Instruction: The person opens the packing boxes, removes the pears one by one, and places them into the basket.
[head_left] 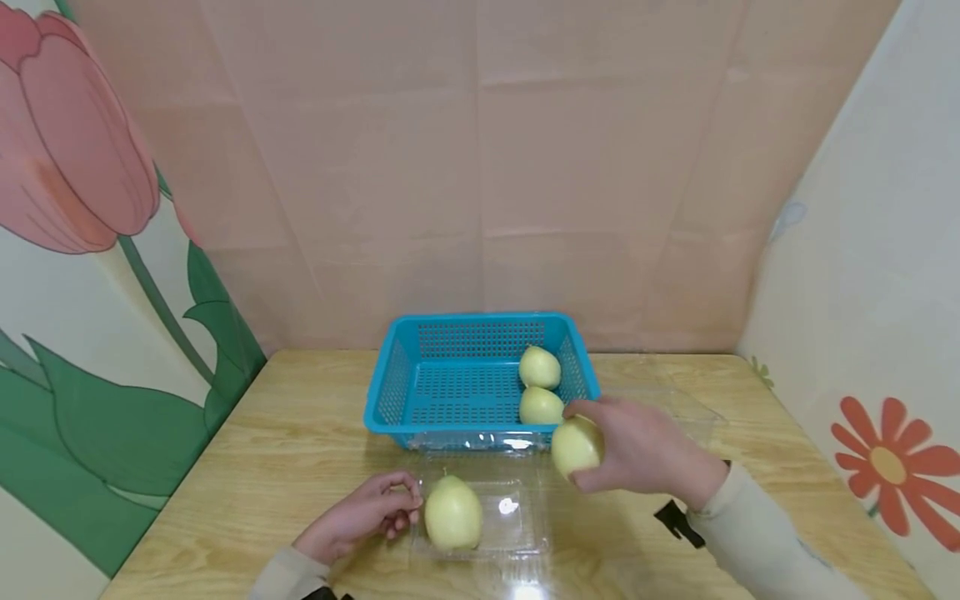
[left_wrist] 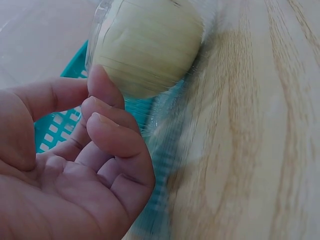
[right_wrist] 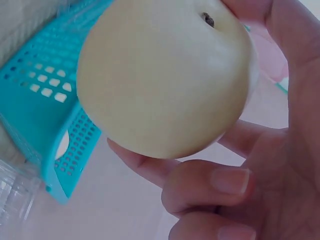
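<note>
My right hand (head_left: 637, 446) grips a pale yellow-green pear (head_left: 576, 447), its fingers and thumb round the sides. This pear is held above the table near the front right corner of the blue basket (head_left: 378, 375). In the right wrist view, the pear's dark stem hollow (right_wrist: 208, 20) faces the thumb side. My left hand (head_left: 369, 510) pinches the left edge of a clear plastic container (head_left: 517, 517) with curled fingers. Inside the container, at its left side, sits another pear (head_left: 453, 513); the left wrist view shows this pear (left_wrist: 150, 47) behind the clear wall.
Two more pears, one at the back (head_left: 540, 367) and one nearer (head_left: 542, 406), lie at the basket's right side. More clear plastic (head_left: 686, 408) stands right of the basket, partly behind my right hand. A wooden table (head_left: 247, 483) meets a pink backdrop (head_left: 480, 167).
</note>
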